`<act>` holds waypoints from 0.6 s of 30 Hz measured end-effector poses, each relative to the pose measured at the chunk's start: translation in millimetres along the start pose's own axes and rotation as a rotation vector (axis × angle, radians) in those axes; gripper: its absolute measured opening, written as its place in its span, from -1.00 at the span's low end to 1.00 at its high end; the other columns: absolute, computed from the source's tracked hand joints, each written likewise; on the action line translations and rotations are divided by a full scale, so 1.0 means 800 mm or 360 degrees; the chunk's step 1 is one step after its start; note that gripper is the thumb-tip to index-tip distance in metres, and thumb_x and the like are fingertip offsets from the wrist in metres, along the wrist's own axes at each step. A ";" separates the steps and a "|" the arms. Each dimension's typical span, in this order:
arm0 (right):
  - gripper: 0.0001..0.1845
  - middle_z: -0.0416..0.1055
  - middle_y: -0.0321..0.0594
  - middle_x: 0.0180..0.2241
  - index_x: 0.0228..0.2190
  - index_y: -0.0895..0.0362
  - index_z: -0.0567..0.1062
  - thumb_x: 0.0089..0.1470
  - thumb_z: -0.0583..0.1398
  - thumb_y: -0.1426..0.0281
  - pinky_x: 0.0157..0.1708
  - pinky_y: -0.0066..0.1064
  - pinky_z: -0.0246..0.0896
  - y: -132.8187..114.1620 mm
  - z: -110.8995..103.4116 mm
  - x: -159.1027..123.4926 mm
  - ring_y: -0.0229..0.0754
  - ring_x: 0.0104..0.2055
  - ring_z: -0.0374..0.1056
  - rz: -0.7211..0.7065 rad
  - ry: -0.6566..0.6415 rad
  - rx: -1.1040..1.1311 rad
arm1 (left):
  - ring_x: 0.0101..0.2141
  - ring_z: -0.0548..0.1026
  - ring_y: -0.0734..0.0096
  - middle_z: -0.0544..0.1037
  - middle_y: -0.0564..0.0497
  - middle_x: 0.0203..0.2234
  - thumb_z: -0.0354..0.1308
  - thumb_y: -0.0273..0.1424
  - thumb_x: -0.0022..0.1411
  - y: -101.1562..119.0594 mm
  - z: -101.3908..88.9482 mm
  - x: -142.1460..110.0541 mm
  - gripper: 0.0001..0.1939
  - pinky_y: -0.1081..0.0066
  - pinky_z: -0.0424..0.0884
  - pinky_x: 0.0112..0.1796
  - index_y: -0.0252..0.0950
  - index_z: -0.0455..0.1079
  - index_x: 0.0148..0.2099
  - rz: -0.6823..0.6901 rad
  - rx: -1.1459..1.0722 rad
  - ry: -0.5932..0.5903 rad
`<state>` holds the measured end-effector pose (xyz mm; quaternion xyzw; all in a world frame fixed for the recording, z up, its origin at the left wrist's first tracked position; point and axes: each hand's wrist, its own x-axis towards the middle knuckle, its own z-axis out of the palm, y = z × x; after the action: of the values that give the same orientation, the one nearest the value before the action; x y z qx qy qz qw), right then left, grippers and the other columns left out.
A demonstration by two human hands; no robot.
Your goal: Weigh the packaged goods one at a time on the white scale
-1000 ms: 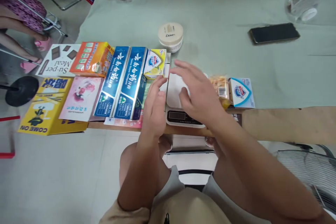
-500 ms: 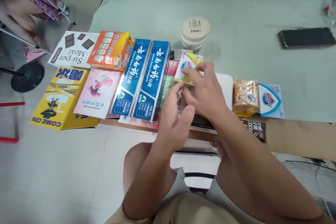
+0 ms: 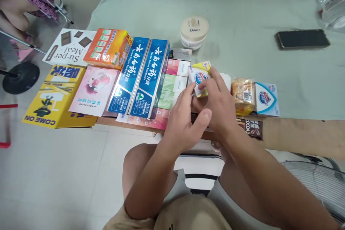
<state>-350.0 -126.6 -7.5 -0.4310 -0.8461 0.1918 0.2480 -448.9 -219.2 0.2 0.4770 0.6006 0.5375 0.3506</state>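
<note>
My right hand (image 3: 219, 100) grips a yellow-and-white soap box (image 3: 198, 77), its fingers bent over the top and right side. My left hand (image 3: 185, 122) is open, thumb spread apart, its fingertips at the box's lower left edge; whether they touch it I cannot tell. Left of the soap box, pink and green small boxes (image 3: 172, 84) lie in a column beside two blue toothpaste boxes (image 3: 149, 79). Partly hidden behind my right hand is a white flat object (image 3: 226, 80). Farther right are a clear-wrapped bread-like pack (image 3: 243, 93) and a white-and-blue soap box (image 3: 266, 99).
A Dove tub (image 3: 194, 32) stands behind the boxes. On the left lie an orange pack (image 3: 106, 48), a pink box (image 3: 94, 90), a yellow carton (image 3: 51, 104) and a white "Su-per Meal" box (image 3: 71, 45). A phone (image 3: 302, 39) lies right; another person's legs (image 3: 18, 18) show left.
The soap box has moved right and nearer to me with my right hand, uncovering more of the pink and green boxes. My left hand has followed slightly. The whole view has shifted a little.
</note>
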 end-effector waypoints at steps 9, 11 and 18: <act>-0.80 0.30 0.12 0.32 -0.13 0.03 0.41 0.23 0.23 0.26 0.15 0.11 0.45 0.006 -0.023 -0.038 0.19 0.36 0.31 -0.0070 0.0122 -0.0067 | 0.39 0.28 -0.09 0.30 -0.24 0.40 0.08 0.08 0.40 0.001 0.008 -0.003 -0.31 -0.12 0.25 0.37 -0.19 0.22 0.39 0.0017 0.0119 -0.0031; -0.72 0.28 0.14 0.33 -0.05 0.04 0.42 0.22 0.23 0.25 0.21 0.19 0.37 0.006 -0.027 -0.040 0.23 0.39 0.26 -0.0109 0.0170 -0.0102 | 0.43 0.22 -0.09 0.24 -0.20 0.44 0.11 0.06 0.39 -0.002 0.008 -0.003 -0.33 -0.13 0.19 0.40 -0.15 0.24 0.39 0.0007 0.0121 0.0003; -0.42 0.10 0.23 0.43 0.24 0.00 0.37 0.22 0.23 0.21 0.00 0.15 0.50 0.020 -0.017 -0.041 0.33 0.28 0.37 0.0023 -0.0094 -0.0065 | 0.44 0.21 -0.11 0.27 -0.23 0.43 0.08 0.05 0.41 -0.009 0.018 0.002 -0.30 -0.14 0.16 0.42 -0.20 0.20 0.43 -0.0006 0.0027 -0.0085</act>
<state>-315.4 -143.7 -13.6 -0.4362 -0.8537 0.1891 0.2128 -437.0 -212.8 -9.3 0.4931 0.5964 0.5187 0.3635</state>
